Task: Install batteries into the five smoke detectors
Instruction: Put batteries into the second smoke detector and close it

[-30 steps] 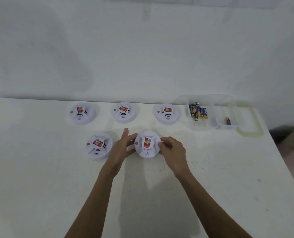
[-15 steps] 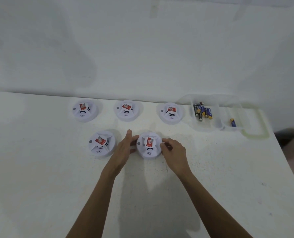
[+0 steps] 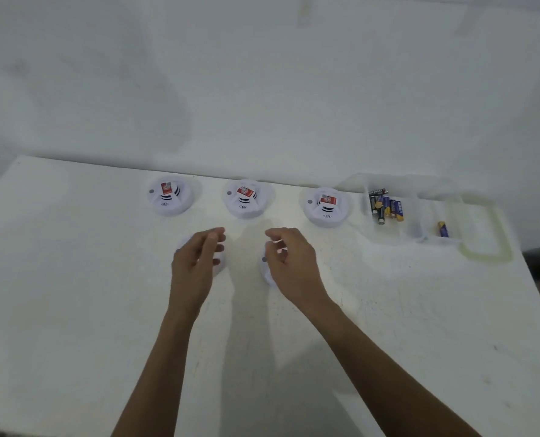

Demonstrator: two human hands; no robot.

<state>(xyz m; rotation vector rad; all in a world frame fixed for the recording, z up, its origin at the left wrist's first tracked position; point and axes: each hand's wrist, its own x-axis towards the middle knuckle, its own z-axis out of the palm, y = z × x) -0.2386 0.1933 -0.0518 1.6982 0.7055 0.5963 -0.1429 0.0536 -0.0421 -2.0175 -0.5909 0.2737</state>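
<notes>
Counter [image 3: 73, 310]: a white counter set against a pale wall carries all five smoke detectors and the battery supply.
Arms: two bare forearms reach in from the near edge, one toward each unit of the front row.
Battery box [image 3: 420, 230]: a clear plastic container sits at the far right, beside the back row; its green-rimmed lid [image 3: 486, 257] lies just next to it.
Back row: the left detector [image 3: 170, 195], middle detector [image 3: 246, 198] and right detector [image 3: 325, 206] stand face up in a line, each with a red label on top, none touched.
Front row: the front-left detector [image 3: 219, 263] and front-right detector [image 3: 267, 272] are mostly hidden under the hands; only white rims show.
Left hand [image 3: 196, 263]: it hovers over the front-left unit, fingers loosely curled, holding nothing; contact cannot be told through the blur.
Right hand [image 3: 290, 263]: it hangs over the front-right unit, fingers bent and apart, gripping nothing visible.
Batteries [image 3: 385, 208]: a cluster of cells lies in the box's left compartment; a single battery [image 3: 443, 229] lies alone in the right one.
Step in hand: by appearances the very start, choosing a detector; no unit appears opened yet.
Next move: likely grip one front unit, turn it over and open its back cover, then reach right for cells.
</notes>
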